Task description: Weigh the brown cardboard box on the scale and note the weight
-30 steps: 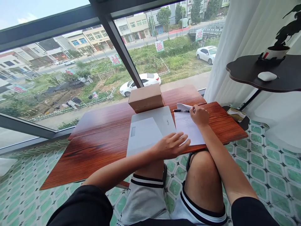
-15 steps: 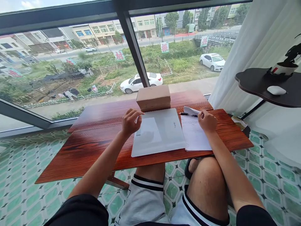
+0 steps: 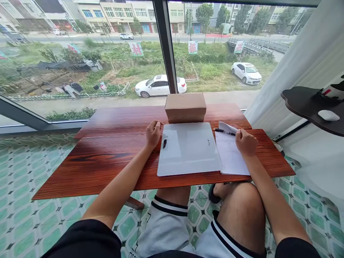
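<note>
Left hand (image 3: 153, 133) shifted to white board (image 3: 188, 148) corner, grip unclear, right hand (image 3: 245, 141) fisted.

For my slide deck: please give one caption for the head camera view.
Seated person's left hand grips white board edge; right hand rests on paper sheet.

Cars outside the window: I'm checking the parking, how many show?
3: a white car behind the cardboard box, another white car to the right, and a small one on the far road; more may be hidden.

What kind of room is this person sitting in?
Probably an upstairs room in a home, used as a window-side work spot: a wooden table stands against a big window above a street with parked cars, with a curtain and patterned floor tiles.
</note>
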`<act>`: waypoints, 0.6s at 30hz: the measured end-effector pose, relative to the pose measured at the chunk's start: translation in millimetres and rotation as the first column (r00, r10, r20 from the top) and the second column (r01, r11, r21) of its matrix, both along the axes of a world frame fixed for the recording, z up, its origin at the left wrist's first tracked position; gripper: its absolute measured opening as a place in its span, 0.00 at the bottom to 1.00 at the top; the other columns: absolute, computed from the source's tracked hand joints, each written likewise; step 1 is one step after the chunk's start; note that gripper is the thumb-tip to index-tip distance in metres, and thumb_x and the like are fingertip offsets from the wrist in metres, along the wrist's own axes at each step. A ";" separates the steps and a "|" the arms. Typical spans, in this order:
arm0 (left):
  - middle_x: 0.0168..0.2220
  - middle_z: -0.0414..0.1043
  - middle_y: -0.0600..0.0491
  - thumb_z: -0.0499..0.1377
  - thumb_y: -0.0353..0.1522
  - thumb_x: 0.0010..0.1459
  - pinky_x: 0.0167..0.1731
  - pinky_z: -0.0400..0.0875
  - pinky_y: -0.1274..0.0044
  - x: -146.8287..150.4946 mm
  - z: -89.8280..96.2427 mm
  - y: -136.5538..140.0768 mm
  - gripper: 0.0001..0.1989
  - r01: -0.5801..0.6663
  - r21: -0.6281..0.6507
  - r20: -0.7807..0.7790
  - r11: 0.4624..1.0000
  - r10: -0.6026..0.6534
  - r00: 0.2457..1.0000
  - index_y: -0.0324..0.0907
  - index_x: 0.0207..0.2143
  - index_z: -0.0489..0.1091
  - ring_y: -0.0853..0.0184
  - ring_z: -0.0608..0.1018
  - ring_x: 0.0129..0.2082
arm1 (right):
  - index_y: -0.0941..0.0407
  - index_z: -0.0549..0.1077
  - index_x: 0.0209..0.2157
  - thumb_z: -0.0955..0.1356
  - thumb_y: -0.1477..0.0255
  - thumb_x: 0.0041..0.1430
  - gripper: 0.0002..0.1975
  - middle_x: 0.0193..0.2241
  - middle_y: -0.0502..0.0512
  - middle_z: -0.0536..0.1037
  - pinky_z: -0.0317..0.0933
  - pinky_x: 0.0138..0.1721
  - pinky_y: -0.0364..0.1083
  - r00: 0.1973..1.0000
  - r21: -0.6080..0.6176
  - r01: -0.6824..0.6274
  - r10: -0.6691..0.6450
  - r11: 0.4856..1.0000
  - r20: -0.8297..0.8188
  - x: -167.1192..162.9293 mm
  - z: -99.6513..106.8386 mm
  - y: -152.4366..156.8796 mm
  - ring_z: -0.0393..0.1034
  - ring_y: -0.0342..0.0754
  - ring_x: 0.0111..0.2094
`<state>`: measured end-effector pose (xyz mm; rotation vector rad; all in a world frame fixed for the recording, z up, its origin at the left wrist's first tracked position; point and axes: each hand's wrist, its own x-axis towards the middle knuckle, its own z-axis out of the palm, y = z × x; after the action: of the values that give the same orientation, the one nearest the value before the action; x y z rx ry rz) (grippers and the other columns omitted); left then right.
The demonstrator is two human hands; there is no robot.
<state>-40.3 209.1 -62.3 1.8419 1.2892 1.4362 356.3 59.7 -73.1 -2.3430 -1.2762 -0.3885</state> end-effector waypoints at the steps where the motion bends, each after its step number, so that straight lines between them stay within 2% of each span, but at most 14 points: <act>1: 0.26 0.64 0.55 0.48 0.37 0.63 0.33 0.64 0.76 1.0 1.2 -1.3 0.13 0.009 -0.011 0.011 1.000 -0.009 1.000 0.43 0.29 0.67 0.70 0.68 0.29 | 0.59 0.69 0.29 0.60 0.67 0.68 0.16 0.22 0.54 0.67 0.35 0.30 0.47 1.000 0.006 -0.015 0.015 1.000 0.021 -0.9 -0.2 0.2 0.36 0.41 0.22; 5: 0.27 0.66 0.55 0.49 0.36 0.62 0.35 0.65 0.75 5.0 7.8 -9.2 0.11 0.045 -0.035 0.045 0.998 -0.043 0.998 0.44 0.30 0.68 0.69 0.69 0.30 | 0.59 0.65 0.25 0.58 0.65 0.67 0.18 0.20 0.54 0.66 0.35 0.29 0.46 0.989 0.008 -0.114 0.112 0.993 0.100 -6.9 3.7 3.1 0.37 0.41 0.22; 9: 0.29 0.67 0.55 0.49 0.36 0.62 0.35 0.65 0.75 7.6 17.0 -17.4 0.11 0.075 -0.032 0.087 0.997 -0.072 0.994 0.44 0.31 0.68 0.69 0.70 0.31 | 0.59 0.63 0.24 0.58 0.64 0.67 0.19 0.19 0.53 0.65 0.35 0.29 0.46 0.978 0.011 -0.180 0.177 0.984 0.107 -20.0 18.1 7.6 0.39 0.42 0.22; 15: 0.27 0.65 0.55 0.47 0.34 0.63 0.31 0.62 0.75 11.1 41.1 -23.5 0.11 0.079 -0.018 0.143 0.997 -0.076 0.987 0.44 0.33 0.68 0.70 0.68 0.29 | 0.58 0.65 0.27 0.58 0.65 0.68 0.17 0.21 0.52 0.65 0.38 0.29 0.46 0.976 0.073 -0.220 0.219 0.973 0.010 -53.0 55.0 26.2 0.48 0.43 0.22; 18: 0.29 0.66 0.55 0.47 0.33 0.63 0.30 0.61 0.75 16.3 57.5 -15.4 0.10 0.067 -0.022 0.159 0.998 -0.063 0.985 0.45 0.37 0.68 0.70 0.67 0.28 | 0.56 0.69 0.30 0.58 0.65 0.68 0.15 0.22 0.52 0.68 0.41 0.30 0.46 0.968 0.106 -0.210 0.222 0.972 -0.119 -68.5 75.2 47.3 0.54 0.46 0.24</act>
<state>-24.1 193.7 -4.8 1.6987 1.1556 1.4896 287.8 107.0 2.1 -2.0888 -1.4020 -0.2155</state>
